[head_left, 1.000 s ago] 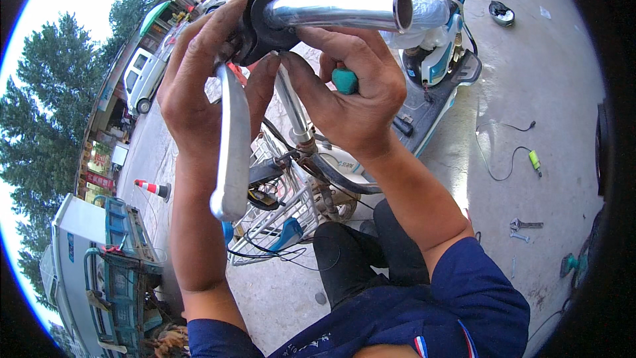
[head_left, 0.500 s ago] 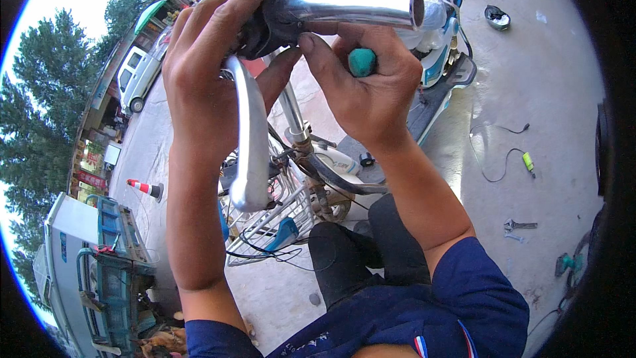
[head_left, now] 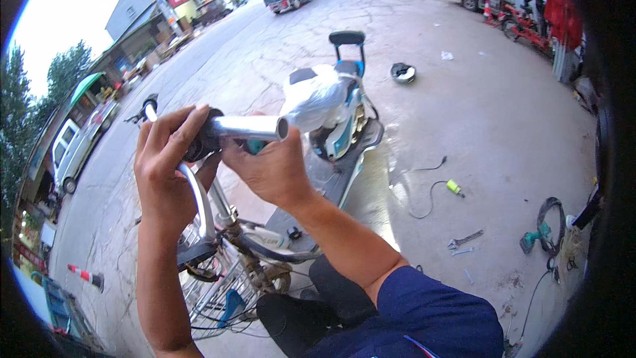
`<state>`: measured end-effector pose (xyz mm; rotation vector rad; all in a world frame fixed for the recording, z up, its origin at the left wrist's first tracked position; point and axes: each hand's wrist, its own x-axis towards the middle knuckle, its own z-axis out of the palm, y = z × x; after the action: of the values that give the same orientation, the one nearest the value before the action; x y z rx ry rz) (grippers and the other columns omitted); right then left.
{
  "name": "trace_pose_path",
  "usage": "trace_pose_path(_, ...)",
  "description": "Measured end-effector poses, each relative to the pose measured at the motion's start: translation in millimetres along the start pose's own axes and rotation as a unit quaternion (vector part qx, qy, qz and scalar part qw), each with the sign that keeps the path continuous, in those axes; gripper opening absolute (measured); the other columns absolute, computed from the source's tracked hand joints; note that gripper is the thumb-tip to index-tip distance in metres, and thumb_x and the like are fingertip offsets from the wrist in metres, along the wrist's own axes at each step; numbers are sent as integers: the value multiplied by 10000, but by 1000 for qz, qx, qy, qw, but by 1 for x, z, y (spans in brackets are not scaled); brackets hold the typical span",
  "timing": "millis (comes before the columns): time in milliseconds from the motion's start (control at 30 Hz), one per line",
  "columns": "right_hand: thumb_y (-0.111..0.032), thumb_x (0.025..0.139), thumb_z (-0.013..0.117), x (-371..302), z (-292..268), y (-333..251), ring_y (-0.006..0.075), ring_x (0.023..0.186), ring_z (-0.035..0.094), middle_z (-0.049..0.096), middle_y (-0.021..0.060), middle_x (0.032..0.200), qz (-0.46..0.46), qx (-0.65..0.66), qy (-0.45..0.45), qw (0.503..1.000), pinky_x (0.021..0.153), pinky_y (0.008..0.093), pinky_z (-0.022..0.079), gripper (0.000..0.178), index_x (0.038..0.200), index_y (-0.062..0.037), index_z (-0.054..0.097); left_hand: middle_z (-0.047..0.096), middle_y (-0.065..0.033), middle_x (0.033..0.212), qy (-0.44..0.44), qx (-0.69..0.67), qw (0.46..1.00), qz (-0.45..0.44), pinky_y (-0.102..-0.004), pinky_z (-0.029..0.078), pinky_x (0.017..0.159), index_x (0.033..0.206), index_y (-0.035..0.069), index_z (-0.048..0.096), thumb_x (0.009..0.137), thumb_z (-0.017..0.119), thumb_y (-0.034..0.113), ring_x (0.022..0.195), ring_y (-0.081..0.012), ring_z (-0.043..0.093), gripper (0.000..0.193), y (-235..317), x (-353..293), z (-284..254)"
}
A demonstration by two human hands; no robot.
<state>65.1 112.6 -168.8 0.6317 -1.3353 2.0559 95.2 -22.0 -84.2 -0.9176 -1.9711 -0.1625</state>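
The bare end of a shiny handlebar tube (head_left: 252, 128) points right in front of me. My left hand (head_left: 162, 169) is wrapped round the black lever housing (head_left: 211, 134) on that bar, thumb beneath it. From the housing a silver brake lever (head_left: 203, 205) hangs down past my palm. Just under the tube, my right hand (head_left: 281, 169) is closed round a teal-handled tool (head_left: 255, 146). Its fingertips sit close against the housing, and the tool's working end is hidden. Below are the steering stem (head_left: 222, 202) and a white wire basket (head_left: 205, 292).
Beyond the bar stands the blue and white scooter body (head_left: 344, 136) with a plastic-wrapped seat (head_left: 315, 96). On the ground at right lie a wrench (head_left: 466, 239), a cable with a yellow-green plug (head_left: 454, 187) and a teal power tool (head_left: 535, 237). A traffic cone (head_left: 85, 273) stands at left.
My view has swung up and to the right, showing more of the street. Both hands stay at the lever housing; the teal handle now shows less behind my right hand.
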Motion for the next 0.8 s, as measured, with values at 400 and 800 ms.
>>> trace_pose_path(400, -112, 855, 690, 3, 3, 10, 130, 761, 677, 707, 116, 794, -88, -31, -24, 995, 653, 301, 535, 179, 931, 47, 655, 672, -84, 1040, 4, 10, 1000, -19, -390, 519, 775, 1180, 139, 676, 571, 823, -28, 931, -286, 601, 649, 2, -1, -1)
trace_pose_path(800, -64, 865, 667, -9, -13, 2, 34, 580, 515, 574, -12, 662, -8, -20, -32, 999, 475, 208, 369, 207, 1053, 19, 646, 636, -95, 1203, -18, 62, 996, 53, -430, 504, 883, 1148, 150, 690, 592, 857, 65, 1106, -321, 595, 586, 3, 8, -10)
